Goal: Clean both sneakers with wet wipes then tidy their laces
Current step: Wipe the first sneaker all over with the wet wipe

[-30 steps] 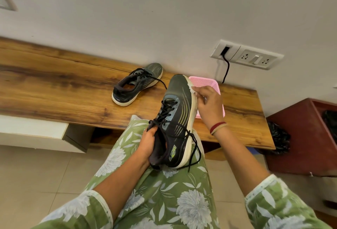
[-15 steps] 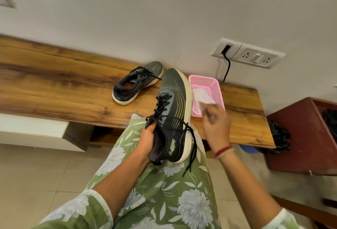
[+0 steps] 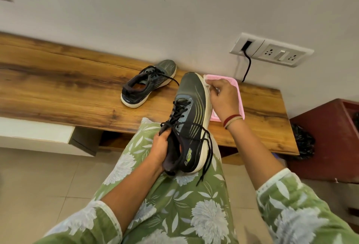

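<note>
While L hand (image 3: pixel 161 147) grips sneaker (image 3: pixel 191 107) collar, R hand (image 3: pixel 223 98) fingers pinch wipe (image 3: pixel 207 83) at toe.

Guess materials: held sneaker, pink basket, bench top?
Held sneaker: dark fabric-like upper, matte; whitish foam-like midsole.
Pink basket: likely moulded plastic, given its perforated lattice walls.
Bench top: wood or wood-look laminate; grain and knots show, with a slight sheen.

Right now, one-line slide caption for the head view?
Left hand grips a sneaker at its collar; right hand pinches a wipe against its white sole; second sneaker on the bench.
</note>
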`<state>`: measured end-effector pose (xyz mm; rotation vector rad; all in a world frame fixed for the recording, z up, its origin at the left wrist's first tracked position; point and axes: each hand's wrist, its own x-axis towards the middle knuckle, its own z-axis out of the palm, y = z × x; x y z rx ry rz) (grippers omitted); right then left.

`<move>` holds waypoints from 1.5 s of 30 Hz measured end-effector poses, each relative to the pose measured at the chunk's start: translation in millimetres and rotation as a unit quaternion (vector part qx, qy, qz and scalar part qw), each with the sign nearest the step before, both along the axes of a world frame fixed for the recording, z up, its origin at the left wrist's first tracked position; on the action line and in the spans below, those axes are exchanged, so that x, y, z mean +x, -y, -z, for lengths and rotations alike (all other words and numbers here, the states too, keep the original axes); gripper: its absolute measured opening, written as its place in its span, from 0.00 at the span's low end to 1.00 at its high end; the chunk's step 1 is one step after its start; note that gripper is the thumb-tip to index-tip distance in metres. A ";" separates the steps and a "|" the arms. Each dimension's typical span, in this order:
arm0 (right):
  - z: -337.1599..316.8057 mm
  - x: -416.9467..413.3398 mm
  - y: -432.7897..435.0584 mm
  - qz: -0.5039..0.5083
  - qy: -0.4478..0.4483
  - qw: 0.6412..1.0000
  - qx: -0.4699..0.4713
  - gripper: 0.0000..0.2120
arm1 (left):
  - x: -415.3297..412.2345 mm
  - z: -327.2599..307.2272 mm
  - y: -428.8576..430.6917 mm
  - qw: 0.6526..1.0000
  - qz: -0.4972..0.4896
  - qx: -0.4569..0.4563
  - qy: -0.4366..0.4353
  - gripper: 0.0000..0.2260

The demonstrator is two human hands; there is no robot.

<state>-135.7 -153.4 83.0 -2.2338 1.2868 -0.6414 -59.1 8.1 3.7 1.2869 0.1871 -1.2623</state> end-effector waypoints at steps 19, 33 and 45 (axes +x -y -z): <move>15.9 19.0 -16.9 0.024 0.045 0.993 0.103 0.15 | 31.9 9.1 1.6 0.458 0.326 -0.087 0.823 0.31; 6.4 64.0 29.2 -0.127 -0.172 0.976 0.038 0.12 | 36.1 24.1 -1.1 0.622 0.296 -0.112 0.716 0.32; 9.5 -3.0 -29.9 -0.185 -0.219 0.954 0.093 0.11 | 34.8 24.9 0.2 0.673 0.254 -0.084 0.690 0.26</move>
